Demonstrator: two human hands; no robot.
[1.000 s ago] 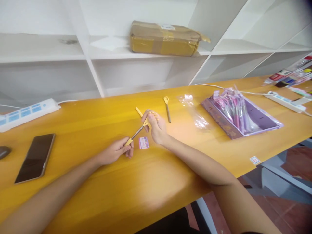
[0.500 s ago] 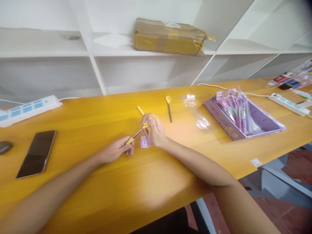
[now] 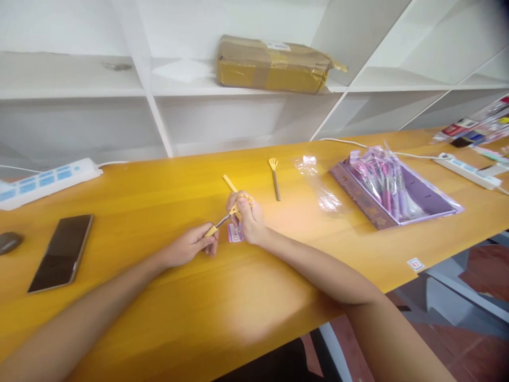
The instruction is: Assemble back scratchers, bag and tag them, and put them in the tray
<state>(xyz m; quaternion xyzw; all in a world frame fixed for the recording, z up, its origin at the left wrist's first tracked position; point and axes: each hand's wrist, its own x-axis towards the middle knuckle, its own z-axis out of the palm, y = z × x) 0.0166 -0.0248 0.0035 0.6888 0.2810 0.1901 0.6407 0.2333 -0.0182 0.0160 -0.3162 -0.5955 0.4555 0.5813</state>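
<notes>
A telescopic back scratcher [image 3: 223,220] with a yellow handle, a metal shaft and a yellow claw head is held between my two hands. My left hand [image 3: 199,243] is closed around the handle end. My right hand [image 3: 248,220] is wrapped about the claw head, partly hiding it; only a short stretch of shaft shows between the hands. Just beyond my right hand lies a yellow stick [image 3: 229,183], its near end hidden. To its right, a second claw head on a metal rod [image 3: 275,180] rests on the table. A small purple printed card [image 3: 234,234] lies partly under my right hand.
Clear plastic wrappers [image 3: 318,183] lie beside a purple box [image 3: 429,199] holding several wrapped items. A phone [image 3: 60,253], a dark mouse [image 3: 9,242] and a power strip [image 3: 51,180] are on the left. Another power strip [image 3: 469,170] sits at right. A taped carton [image 3: 274,66] rests on the shelf.
My right hand has moved slightly down and left toward my left hand, and the visible metal shaft is shorter. Both hands keep their hold. The view has shifted a little.
</notes>
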